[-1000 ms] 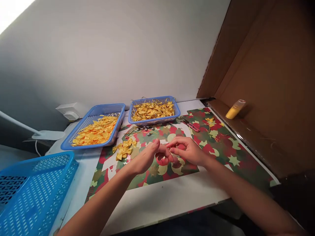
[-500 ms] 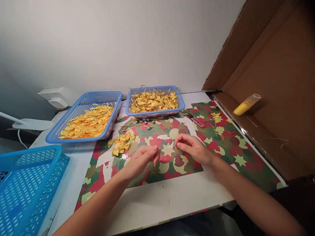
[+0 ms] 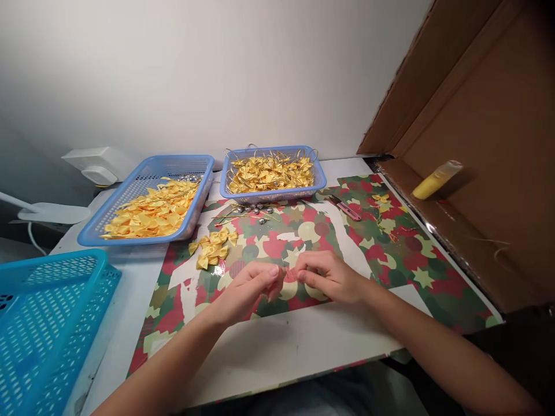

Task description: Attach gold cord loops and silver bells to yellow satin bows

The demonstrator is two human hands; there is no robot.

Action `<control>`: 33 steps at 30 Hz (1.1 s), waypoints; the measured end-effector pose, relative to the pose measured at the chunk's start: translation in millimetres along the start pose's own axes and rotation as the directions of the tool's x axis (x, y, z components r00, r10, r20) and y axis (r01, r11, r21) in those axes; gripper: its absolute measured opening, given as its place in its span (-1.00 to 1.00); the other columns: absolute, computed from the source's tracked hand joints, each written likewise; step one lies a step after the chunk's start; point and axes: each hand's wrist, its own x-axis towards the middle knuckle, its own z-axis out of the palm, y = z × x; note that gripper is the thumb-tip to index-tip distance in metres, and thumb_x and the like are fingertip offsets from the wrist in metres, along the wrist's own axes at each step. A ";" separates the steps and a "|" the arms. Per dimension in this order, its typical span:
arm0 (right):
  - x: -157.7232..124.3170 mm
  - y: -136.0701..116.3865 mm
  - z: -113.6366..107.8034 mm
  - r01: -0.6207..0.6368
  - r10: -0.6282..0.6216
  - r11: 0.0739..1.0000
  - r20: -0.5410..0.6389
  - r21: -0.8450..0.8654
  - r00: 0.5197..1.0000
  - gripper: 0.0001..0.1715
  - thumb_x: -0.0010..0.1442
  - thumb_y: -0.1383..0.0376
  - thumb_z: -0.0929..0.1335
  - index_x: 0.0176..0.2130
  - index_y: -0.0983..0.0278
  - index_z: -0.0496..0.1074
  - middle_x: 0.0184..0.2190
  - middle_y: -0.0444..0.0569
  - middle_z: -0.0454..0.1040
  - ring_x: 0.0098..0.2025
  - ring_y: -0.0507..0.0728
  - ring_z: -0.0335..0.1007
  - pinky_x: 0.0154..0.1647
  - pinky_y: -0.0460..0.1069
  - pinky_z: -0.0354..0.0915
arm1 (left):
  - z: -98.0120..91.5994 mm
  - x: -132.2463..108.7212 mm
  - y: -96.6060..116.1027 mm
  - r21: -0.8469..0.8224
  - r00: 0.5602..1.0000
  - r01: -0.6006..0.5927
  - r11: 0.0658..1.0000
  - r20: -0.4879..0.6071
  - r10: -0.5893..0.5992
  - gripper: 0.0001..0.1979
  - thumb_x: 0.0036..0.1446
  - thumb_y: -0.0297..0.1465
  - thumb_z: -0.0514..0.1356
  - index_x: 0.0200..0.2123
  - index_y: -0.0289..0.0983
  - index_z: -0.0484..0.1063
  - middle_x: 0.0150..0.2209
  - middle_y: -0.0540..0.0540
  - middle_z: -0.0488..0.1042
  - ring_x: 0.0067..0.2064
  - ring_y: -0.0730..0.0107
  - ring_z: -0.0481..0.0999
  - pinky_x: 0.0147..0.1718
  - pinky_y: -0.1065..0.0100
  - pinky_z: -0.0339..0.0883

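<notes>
My left hand point(image 3: 254, 287) is closed in a pinch above the patterned sheet point(image 3: 312, 231), and whatever sits between its thumb and fingers is too small or hidden to name. Close beside it on the right, my right hand point(image 3: 332, 276) pinches with thumb and forefinger; its contents cannot be made out either. A narrow gap separates the two sets of fingertips. A small pile of yellow ribbon bows point(image 3: 213, 247) lies left of my hands. Beyond them are several small silver bells point(image 3: 261, 221) with gold cords point(image 3: 225, 216).
A blue basket of yellow bows point(image 3: 191, 164) stands at the left, another with corded bows point(image 3: 273, 196) at the back. Pink thread snips point(image 3: 346, 208) and a loose bow point(image 3: 381, 198) lie right. A turquoise basket point(image 3: 93, 271) is near left; a cardboard wall point(image 3: 485, 127) borders the right.
My right hand has moved left and slightly down, bringing its fingertips close to my left hand's. The left hand stays nearly in place. The view has shifted slightly.
</notes>
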 end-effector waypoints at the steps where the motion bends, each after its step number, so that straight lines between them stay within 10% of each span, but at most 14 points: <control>1: -1.1 -0.7 -2.5 0.004 -0.004 1.000 0.011 0.007 1.000 -0.66 0.34 0.16 0.23 -0.42 0.26 0.32 -0.50 -0.13 0.34 -0.44 0.01 0.22 -0.37 -0.08 0.19 | 0.6 -1.8 -1.8 -0.012 1.000 -0.003 1.000 0.005 0.003 -0.44 0.23 0.00 0.05 -0.65 -0.26 0.10 -0.60 0.06 0.04 -0.52 0.49 0.03 -0.51 0.36 -0.04; 5: -5.0 -4.2 -8.0 0.022 -0.019 0.999 0.058 -0.040 0.998 -0.70 0.36 0.22 0.19 -0.41 0.25 0.25 -0.52 -0.16 0.28 -0.47 0.00 0.14 -0.41 -0.08 0.15 | 1.8 -13.1 -1.5 -0.054 0.997 0.076 0.996 -0.010 -0.076 -0.63 0.25 -0.05 0.07 -0.39 -0.23 0.20 -0.53 0.11 0.02 -0.52 0.52 -0.01 -0.54 0.43 -0.06; 9: -6.9 -12.6 -8.4 0.158 -0.126 0.946 0.125 -0.284 0.984 -0.72 0.37 0.30 0.15 -0.39 0.24 0.24 -0.45 -0.11 0.33 -0.38 0.04 0.19 -0.23 -0.01 0.16 | -2.5 -28.2 24.3 0.359 0.976 0.205 0.911 -0.004 -0.218 -0.53 0.22 -0.15 0.17 0.14 -0.12 0.17 -0.21 -0.06 0.37 -0.26 0.36 0.35 -0.33 0.37 0.27; 13: -5.8 -27.9 -11.3 0.263 -0.162 0.818 0.234 -0.512 0.959 -0.74 0.38 0.35 0.15 -0.34 0.25 0.29 -0.40 -0.07 0.40 -0.32 0.08 0.21 -0.20 0.01 0.10 | 0.4 -29.1 53.1 0.590 0.998 0.053 0.806 -0.066 -0.017 -0.46 0.20 -0.23 0.21 0.23 -0.05 0.20 0.27 -0.14 0.20 0.24 0.03 0.19 0.06 0.18 0.25; 19: 0.6 -46.7 -16.2 0.337 -0.173 0.688 0.306 -0.643 0.936 -0.66 0.39 0.36 0.13 -0.39 0.27 0.30 -0.47 -0.12 0.38 -0.43 0.04 0.09 -0.27 -0.01 0.00 | 18.1 -4.1 27.3 0.035 0.979 0.123 0.992 0.157 -0.127 -0.72 0.28 -0.18 0.10 -0.19 -0.28 0.40 -0.21 -0.15 0.50 -0.17 0.27 0.46 -0.11 0.23 0.34; 23: 4.8 -44.4 -17.8 0.317 -0.153 0.686 0.297 -0.654 0.943 -0.64 0.40 0.36 0.11 -0.37 0.29 0.33 -0.48 -0.11 0.36 -0.42 0.04 0.10 -0.27 -0.03 0.00 | 12.0 1.6 -1.6 -0.250 0.959 0.235 0.939 0.215 -0.182 -0.58 0.23 -0.07 0.11 -0.47 -0.30 0.28 -0.58 0.09 0.14 -0.54 0.56 0.10 -0.53 0.45 0.08; 29: 14.4 -22.6 -2.3 0.010 -0.026 0.849 -0.022 -0.528 0.999 -0.71 0.38 0.31 0.16 -0.37 0.27 0.29 -0.46 -0.12 0.37 -0.38 0.04 0.22 -0.26 -0.05 0.08 | 4.1 2.9 -16.0 -0.399 0.984 0.081 0.913 -0.112 -0.136 -0.60 0.18 -0.07 0.18 -0.48 -0.26 0.24 -0.66 0.20 -0.09 -0.62 0.60 -0.14 -0.64 0.52 -0.15; 33: 24.3 -8.1 21.3 -0.343 0.218 0.759 -0.281 -0.553 0.935 -0.78 0.28 0.25 0.28 -0.40 0.27 0.26 -0.42 -0.10 0.40 -0.36 0.07 0.26 -0.28 -0.03 0.12 | 1.0 2.8 -20.6 -0.426 0.923 -0.015 0.905 -0.353 -0.151 -0.57 0.09 -0.02 0.25 -0.46 -0.26 0.26 -0.67 0.22 -0.11 -0.63 0.63 -0.17 -0.66 0.54 -0.15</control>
